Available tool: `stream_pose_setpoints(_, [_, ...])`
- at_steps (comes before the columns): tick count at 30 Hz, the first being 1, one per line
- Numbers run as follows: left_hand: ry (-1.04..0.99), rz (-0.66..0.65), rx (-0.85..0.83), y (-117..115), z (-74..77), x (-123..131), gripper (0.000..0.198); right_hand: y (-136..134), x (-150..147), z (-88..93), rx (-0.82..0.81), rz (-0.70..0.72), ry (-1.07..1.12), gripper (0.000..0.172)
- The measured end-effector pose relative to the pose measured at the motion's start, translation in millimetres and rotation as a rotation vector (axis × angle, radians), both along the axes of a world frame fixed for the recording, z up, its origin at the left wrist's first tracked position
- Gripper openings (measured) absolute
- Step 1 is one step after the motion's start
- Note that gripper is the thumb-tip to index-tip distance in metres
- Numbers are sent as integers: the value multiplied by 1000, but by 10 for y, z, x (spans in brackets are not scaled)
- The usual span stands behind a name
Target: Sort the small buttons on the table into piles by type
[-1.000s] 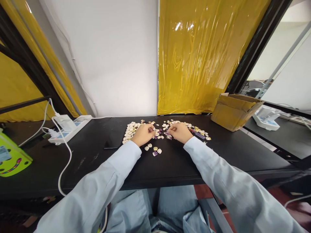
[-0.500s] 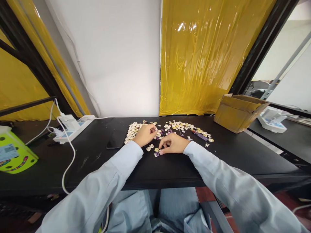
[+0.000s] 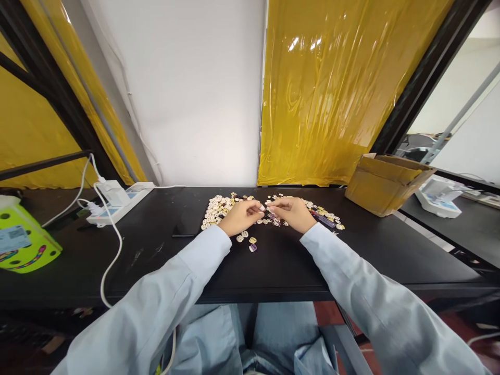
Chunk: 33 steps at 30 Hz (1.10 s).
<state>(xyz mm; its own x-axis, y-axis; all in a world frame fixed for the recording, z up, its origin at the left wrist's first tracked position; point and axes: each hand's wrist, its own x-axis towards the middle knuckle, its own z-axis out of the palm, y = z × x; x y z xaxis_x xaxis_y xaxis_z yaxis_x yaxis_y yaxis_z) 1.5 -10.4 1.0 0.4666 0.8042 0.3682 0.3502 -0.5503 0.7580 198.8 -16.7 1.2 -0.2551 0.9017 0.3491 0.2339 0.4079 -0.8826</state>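
My left hand (image 3: 239,216) is closed in a pinch on a tiny white piece (image 3: 262,208) at its fingertips. Facing it, my right hand (image 3: 296,214) pinches a small pale piece, mostly hidden by the fingers. The fingertips of both hands nearly meet just above the table. Below them lie a yellow piece (image 3: 253,240), a purple-and-white piece (image 3: 253,248) and a couple of cream pieces (image 3: 242,236), all small and rounded with dark holes. A pile of white pieces (image 3: 215,210) spreads beside my left hand; more loose pieces (image 3: 332,216) lie beyond my right.
On the black table (image 3: 156,271), a dark flat phone-like slab (image 3: 186,227) lies left of the pile. A white power strip (image 3: 121,203) with cables and a green container (image 3: 27,237) stand farther left. To the right are a purple-handled tool (image 3: 326,221) and a cardboard box (image 3: 385,182).
My right hand has risen from the near pieces with a small pale piece and moved up to my left hand. My left hand has shifted slightly right.
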Motion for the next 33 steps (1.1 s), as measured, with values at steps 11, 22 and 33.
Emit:
stream_pose_setpoints(11, [-34,-95,-73,-45,6,40,24,-40,-89,-41,9,122,-45,23])
stream_pose_setpoints(22, [24,101,-7,0,78,-29,18,40,-15,-61,157,-28,-68,20])
stream_pose_setpoints(33, [247,270,119,33,41,-105,11,-2,-28,-86,149,-121,-376,9])
